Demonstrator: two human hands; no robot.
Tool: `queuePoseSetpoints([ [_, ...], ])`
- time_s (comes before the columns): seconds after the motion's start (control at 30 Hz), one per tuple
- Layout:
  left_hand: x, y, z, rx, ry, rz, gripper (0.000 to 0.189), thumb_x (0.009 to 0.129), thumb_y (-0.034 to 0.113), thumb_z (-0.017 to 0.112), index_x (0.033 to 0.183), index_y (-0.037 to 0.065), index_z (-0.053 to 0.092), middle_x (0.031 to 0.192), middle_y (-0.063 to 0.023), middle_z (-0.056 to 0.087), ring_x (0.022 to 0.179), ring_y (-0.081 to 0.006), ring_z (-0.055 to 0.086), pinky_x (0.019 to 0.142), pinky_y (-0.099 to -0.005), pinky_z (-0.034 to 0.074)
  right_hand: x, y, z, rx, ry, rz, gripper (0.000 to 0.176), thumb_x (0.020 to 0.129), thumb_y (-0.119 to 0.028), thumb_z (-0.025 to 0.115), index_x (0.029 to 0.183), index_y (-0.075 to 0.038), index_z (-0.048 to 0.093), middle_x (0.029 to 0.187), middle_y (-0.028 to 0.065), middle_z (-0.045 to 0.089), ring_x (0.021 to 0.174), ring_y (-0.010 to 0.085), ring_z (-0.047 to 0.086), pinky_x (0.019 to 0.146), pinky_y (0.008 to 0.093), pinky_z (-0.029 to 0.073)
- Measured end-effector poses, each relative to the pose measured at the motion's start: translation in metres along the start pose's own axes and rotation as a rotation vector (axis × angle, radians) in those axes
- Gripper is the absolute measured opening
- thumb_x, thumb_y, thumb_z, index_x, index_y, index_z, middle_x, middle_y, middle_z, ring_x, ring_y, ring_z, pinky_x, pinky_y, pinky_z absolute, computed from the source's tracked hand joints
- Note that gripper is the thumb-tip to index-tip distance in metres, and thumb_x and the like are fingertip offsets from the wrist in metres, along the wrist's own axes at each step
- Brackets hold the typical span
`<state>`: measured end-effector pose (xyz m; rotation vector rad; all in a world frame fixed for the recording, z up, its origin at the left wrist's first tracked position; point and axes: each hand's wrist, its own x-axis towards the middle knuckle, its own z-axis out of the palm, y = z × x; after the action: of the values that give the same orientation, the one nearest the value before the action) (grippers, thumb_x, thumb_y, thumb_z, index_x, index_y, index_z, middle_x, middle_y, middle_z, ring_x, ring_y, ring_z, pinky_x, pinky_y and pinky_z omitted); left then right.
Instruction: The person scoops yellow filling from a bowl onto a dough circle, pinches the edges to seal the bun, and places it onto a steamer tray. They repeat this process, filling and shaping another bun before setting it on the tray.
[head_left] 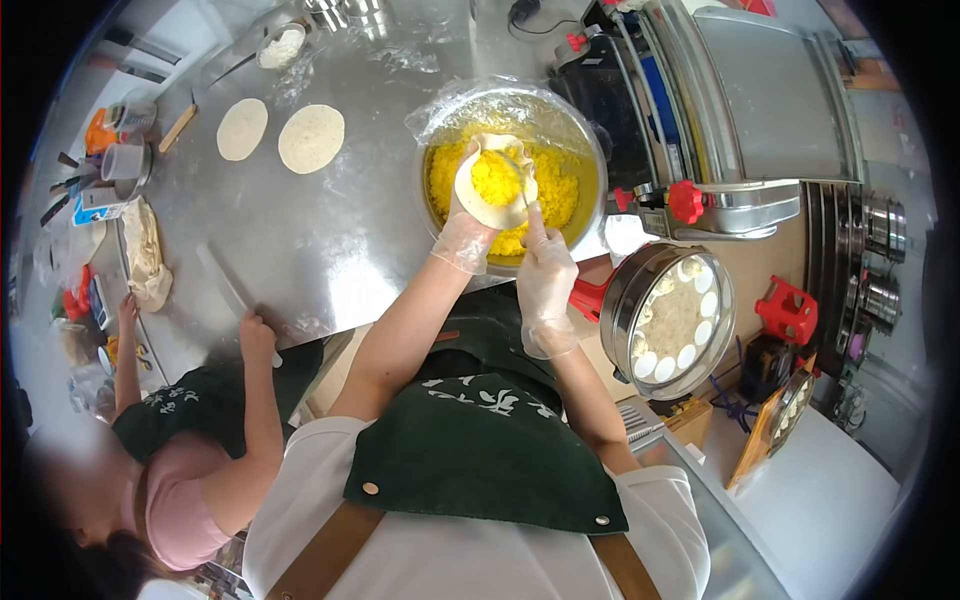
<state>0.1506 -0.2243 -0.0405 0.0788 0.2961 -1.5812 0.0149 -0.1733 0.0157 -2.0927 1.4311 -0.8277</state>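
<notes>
My left hand (466,236), in a clear plastic glove, cups a round dough wrapper (490,212) above a large metal bowl (597,190). Yellow crumbly filling (495,178) lies in the middle of the wrapper, and its far right edge looks wavy. Gloved as well, my right hand (547,280) has its fingers closed round the handle of a thin metal utensil (523,183) that reaches to the filling; I cannot make out its exact kind. More yellow filling (560,185) fills the bowl, whose far side is covered by crumpled plastic film (480,105).
Two flat dough rounds (311,139) lie on the steel table (390,200). To the left, a co-worker's hand (257,335) holds a long pale blade (225,280). A round steamer (615,310) with white buns stands at my right, below a dough-rolling machine (740,100).
</notes>
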Motion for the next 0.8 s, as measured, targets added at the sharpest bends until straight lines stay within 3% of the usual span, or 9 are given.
queuePoseSetpoints([
  [0.1,-0.005,0.001,0.010,0.017,0.206,0.095,0.048,0.099,0.049,0.049,0.118,0.007,0.063,0.105,-0.0129,0.070,0.096,-0.0289,0.067,0.085,-0.0426,0.056,0.007,-0.007,-0.014,0.110,0.078,0.037,0.051,0.085,0.013,0.056,0.132,-0.005,0.063,0.084,0.0157,0.067,0.072,0.0191,0.065,0.070,0.0300,0.053],
  [0.2,-0.011,0.008,0.003,0.077,-0.010,0.128,0.048,0.099,0.048,0.049,0.119,0.006,0.063,0.108,-0.0131,0.069,0.097,-0.0295,0.067,0.085,-0.0429,0.056,0.016,0.021,-0.019,-0.117,0.032,0.143,0.051,0.084,0.009,0.059,0.133,-0.007,0.063,0.087,0.0173,0.069,0.075,0.0246,0.068,0.071,0.0327,0.054],
  [0.23,-0.014,0.010,0.004,0.076,-0.021,0.128,0.049,0.099,0.048,0.050,0.119,0.006,0.063,0.108,-0.0134,0.069,0.097,-0.0298,0.066,0.084,-0.0430,0.057,0.018,0.040,-0.015,-0.341,-0.040,0.103,0.041,0.084,0.002,0.063,0.123,-0.006,0.069,0.084,0.0164,0.070,0.076,0.0311,0.067,0.069,0.0385,0.054],
  [0.33,-0.023,0.016,0.010,0.079,-0.043,0.117,0.049,0.099,0.047,0.050,0.120,0.005,0.063,0.108,-0.0147,0.069,0.097,-0.0305,0.066,0.083,-0.0431,0.057,0.021,0.084,0.009,-0.683,-0.262,-0.075,0.030,0.081,-0.003,0.066,0.111,-0.006,0.072,0.080,0.0144,0.069,0.072,0.0352,0.065,0.066,0.0443,0.053],
  [0.37,-0.025,0.018,0.012,0.084,-0.048,0.106,0.049,0.099,0.047,0.050,0.120,0.004,0.062,0.108,-0.0154,0.068,0.097,-0.0308,0.066,0.082,-0.0433,0.057,0.022,0.090,0.018,-0.760,-0.364,-0.027,0.025,0.081,-0.004,0.064,0.105,-0.007,0.069,0.084,0.0154,0.068,0.077,0.0363,0.062,0.069,0.0458,0.051],
  [0.47,-0.033,0.021,0.025,0.100,-0.064,0.124,0.049,0.100,0.045,0.048,0.121,0.003,0.061,0.107,-0.0167,0.067,0.095,-0.0312,0.065,0.080,-0.0426,0.057,0.020,0.073,0.016,-0.537,-0.184,-0.094,0.033,0.080,-0.001,0.067,0.113,-0.007,0.063,0.101,0.0182,0.067,0.096,0.0361,0.063,0.082,0.0419,0.052],
  [0.57,-0.043,0.019,0.038,0.095,-0.038,0.122,0.049,0.102,0.045,0.046,0.121,0.002,0.060,0.106,-0.0170,0.066,0.094,-0.0317,0.064,0.078,-0.0423,0.057,0.025,0.023,0.001,0.128,-0.037,-0.243,0.042,0.077,0.005,0.071,0.115,-0.007,0.056,0.115,0.0188,0.064,0.112,0.0346,0.060,0.094,0.0394,0.049],
  [0.67,-0.050,0.016,0.051,0.075,-0.056,0.101,0.049,0.102,0.045,0.045,0.121,0.002,0.060,0.106,-0.0172,0.065,0.095,-0.0325,0.063,0.078,-0.0428,0.056,0.020,-0.001,0.002,0.363,-0.007,-0.233,0.044,0.073,0.012,0.072,0.111,-0.006,0.058,0.113,0.0186,0.065,0.107,0.0372,0.063,0.092,0.0423,0.051],
  [0.8,-0.058,0.013,0.061,0.049,-0.033,0.107,0.050,0.102,0.046,0.044,0.122,0.002,0.059,0.108,-0.0177,0.065,0.097,-0.0340,0.062,0.081,-0.0444,0.056,0.016,-0.001,0.010,0.356,0.100,-0.340,0.041,0.074,0.014,0.068,0.107,-0.007,0.059,0.105,0.0167,0.067,0.096,0.0360,0.066,0.083,0.0417,0.053],
])
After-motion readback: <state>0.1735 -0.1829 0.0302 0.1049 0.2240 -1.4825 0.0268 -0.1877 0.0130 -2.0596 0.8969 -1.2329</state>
